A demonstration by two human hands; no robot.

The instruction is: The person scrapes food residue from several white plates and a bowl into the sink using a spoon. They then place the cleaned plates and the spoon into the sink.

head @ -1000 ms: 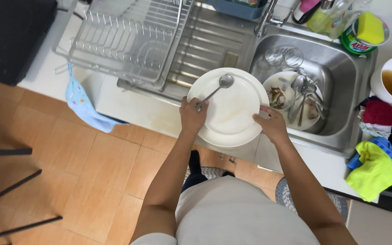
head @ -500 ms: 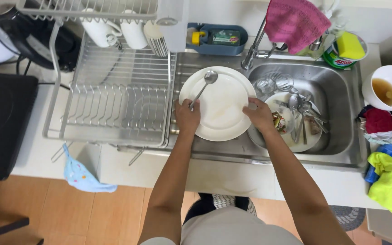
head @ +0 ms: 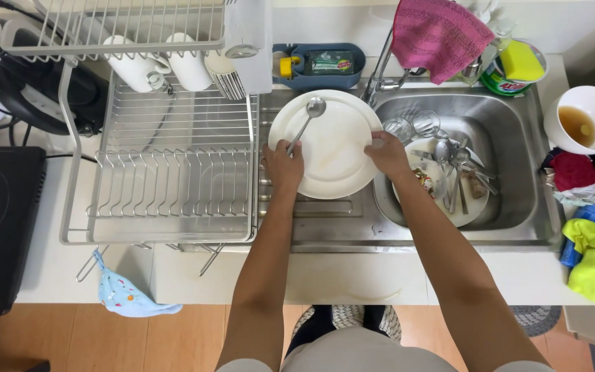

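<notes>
Steel draining board (head: 325,213) lies under one white plate (head: 328,145), now closer to the rack (head: 166,172) at 9 o'clock than before. Left hand (head: 284,165) pinches plate and one spoon (head: 304,124); right hand (head: 387,155) grips the rim at 3 o'clock.

Taking the tap (head: 380,72) as landmark: just left of it, a green wrapped sponge pack (head: 328,63) with a dark label lies in a blue caddy (head: 282,56). To the tap's right, past the pink cloth (head: 435,34), stands a round green tub (head: 504,79) with a green-and-white label, a yellow sponge (head: 521,60) on top.
</notes>
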